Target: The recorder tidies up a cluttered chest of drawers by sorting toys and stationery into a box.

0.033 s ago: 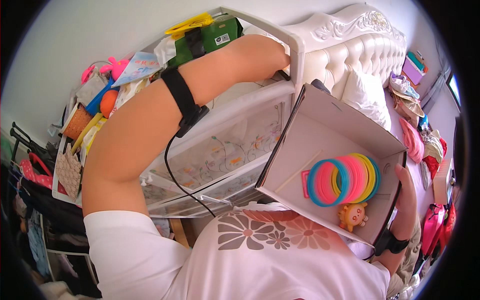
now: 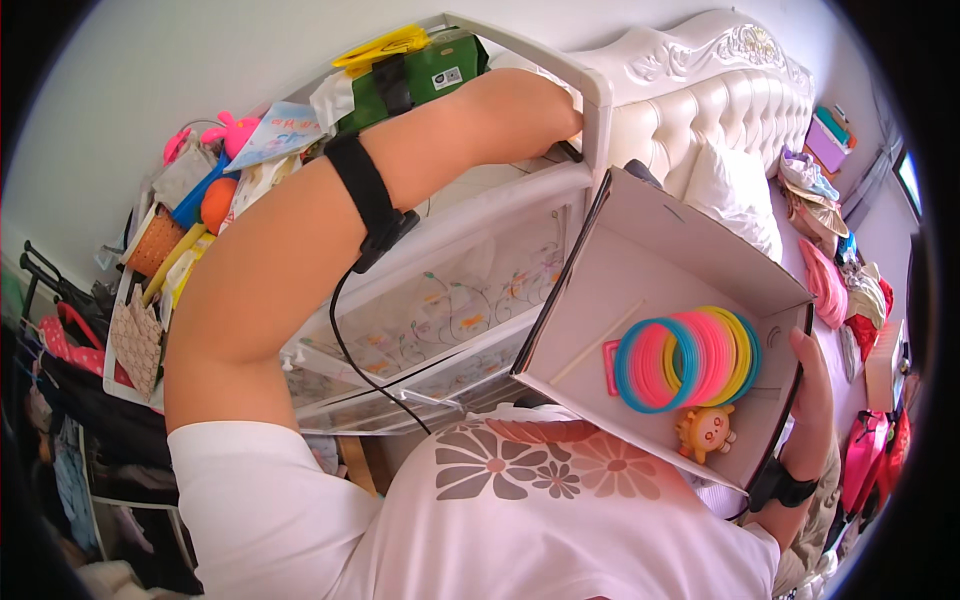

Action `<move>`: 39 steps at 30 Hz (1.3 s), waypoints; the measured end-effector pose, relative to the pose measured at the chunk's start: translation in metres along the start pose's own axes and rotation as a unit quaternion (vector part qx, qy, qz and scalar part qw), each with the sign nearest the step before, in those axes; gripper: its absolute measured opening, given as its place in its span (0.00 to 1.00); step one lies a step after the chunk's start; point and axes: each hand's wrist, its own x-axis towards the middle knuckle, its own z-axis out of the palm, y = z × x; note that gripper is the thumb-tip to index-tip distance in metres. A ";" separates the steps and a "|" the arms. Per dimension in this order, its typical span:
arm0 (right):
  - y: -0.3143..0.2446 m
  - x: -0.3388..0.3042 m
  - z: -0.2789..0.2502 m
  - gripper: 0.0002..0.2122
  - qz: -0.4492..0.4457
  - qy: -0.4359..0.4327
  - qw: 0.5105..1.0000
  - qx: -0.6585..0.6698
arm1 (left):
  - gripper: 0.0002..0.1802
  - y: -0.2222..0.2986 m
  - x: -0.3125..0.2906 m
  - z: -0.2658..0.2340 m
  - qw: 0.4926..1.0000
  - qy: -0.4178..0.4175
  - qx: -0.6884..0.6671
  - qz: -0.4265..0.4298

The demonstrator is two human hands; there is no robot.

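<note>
A cardboard box with a pale inside and dark outer edges is tilted toward me, and my right hand grips its right wall with the thumb up by the rim. Inside lie stacked plastic rings in blue, pink and yellow, a small orange toy figure, a thin pale stick and a pink piece partly behind the rings. My left arm bends up and over the white-framed cart, and my left hand is at its corner post; its fingers are hidden. A small dark object shows just under it.
The white cart has flower-printed clear drawers. On top are a green package, a yellow pack, an orange ball and toys. A bed with a tufted headboard and pillow stands beyond the box.
</note>
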 end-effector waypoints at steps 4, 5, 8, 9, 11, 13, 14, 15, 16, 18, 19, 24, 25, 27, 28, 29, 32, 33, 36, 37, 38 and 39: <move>-0.001 0.005 0.012 0.23 -0.025 0.003 1.000 0.011 | 0.11 -0.005 -0.004 0.000 1.000 0.000 0.016 0.004; -0.002 0.007 0.013 0.22 -0.024 -0.001 1.000 0.012 | 0.10 -0.005 -0.006 0.002 0.999 0.017 0.021 0.020; -0.001 0.010 0.014 0.22 -0.016 0.006 1.000 0.015 | 0.07 -0.003 -0.009 0.005 0.998 0.042 0.002 0.050; 0.000 0.012 0.013 0.22 -0.009 0.016 1.000 0.018 | 0.06 -0.001 -0.009 0.003 0.997 0.049 -0.022 0.063; -0.002 0.014 0.018 0.22 -0.011 0.005 1.000 0.018 | 0.05 0.001 -0.006 0.000 0.998 0.023 0.005 0.063; -0.003 0.015 0.019 0.22 -0.013 0.000 1.000 0.020 | 0.05 0.003 -0.005 -0.009 0.997 -0.002 0.030 0.068; -0.003 0.016 0.019 0.22 -0.017 0.000 1.000 0.014 | 0.05 0.005 -0.007 -0.012 0.998 -0.003 0.046 0.052; -0.001 0.014 0.018 0.22 -0.020 0.006 1.000 0.008 | 0.05 0.006 -0.008 -0.013 0.997 -0.003 0.059 0.041; -0.001 0.012 0.016 0.22 -0.018 0.010 1.000 0.010 | 0.05 0.003 -0.011 -0.013 0.997 -0.003 0.056 0.046; -0.001 0.014 0.014 0.23 -0.033 0.015 0.999 -0.027 | 0.06 -0.004 -0.025 -0.015 0.995 0.079 0.047 0.028; -0.002 0.014 0.014 0.23 -0.031 0.019 0.999 -0.023 | 0.07 -0.005 -0.031 -0.023 0.993 0.114 0.022 0.007; -0.004 0.017 0.028 0.22 -0.012 0.052 0.998 0.015 | 0.08 0.038 -0.026 -0.058 0.918 0.344 -0.195 0.033; -0.008 0.008 0.032 0.22 -0.014 0.054 0.998 0.006 | 0.08 0.053 -0.025 -0.059 0.925 0.335 -0.168 0.059; -0.008 0.000 0.034 0.20 -0.026 0.064 0.997 0.019 | 0.06 0.094 -0.030 -0.067 0.983 0.126 -0.062 0.119; -0.011 -0.003 0.051 0.20 -0.037 0.086 0.995 0.021 | 0.04 0.110 -0.037 -0.063 0.991 0.000 -0.003 0.137; -0.009 -0.003 0.049 0.20 -0.040 0.077 0.996 0.017 | 0.04 0.118 -0.049 -0.063 0.989 -0.019 0.004 0.149; -0.001 0.000 0.042 0.21 -0.039 0.094 0.994 0.029 | 0.06 0.127 -0.067 -0.054 0.994 -0.033 -0.043 0.099; 0.001 -0.001 0.033 0.21 -0.036 0.093 0.995 0.033 | 0.09 0.117 -0.069 -0.063 0.991 -0.023 -0.100 0.085; 0.006 -0.006 0.010 0.22 -0.041 0.015 0.999 0.014 | 0.17 0.079 -0.098 -0.080 0.988 0.037 -0.147 -0.006; 0.008 -0.006 0.010 0.22 -0.044 0.014 0.999 0.022 | 0.17 0.062 -0.113 -0.081 0.989 0.058 -0.129 -0.048; 0.010 -0.007 0.013 0.22 -0.043 0.016 0.998 0.031 | 0.18 0.043 -0.131 -0.080 0.987 0.079 -0.111 -0.089; 0.018 -0.001 0.012 0.21 -0.040 0.014 0.998 0.046 | 0.19 0.028 -0.143 -0.081 0.986 0.015 -0.086 -0.144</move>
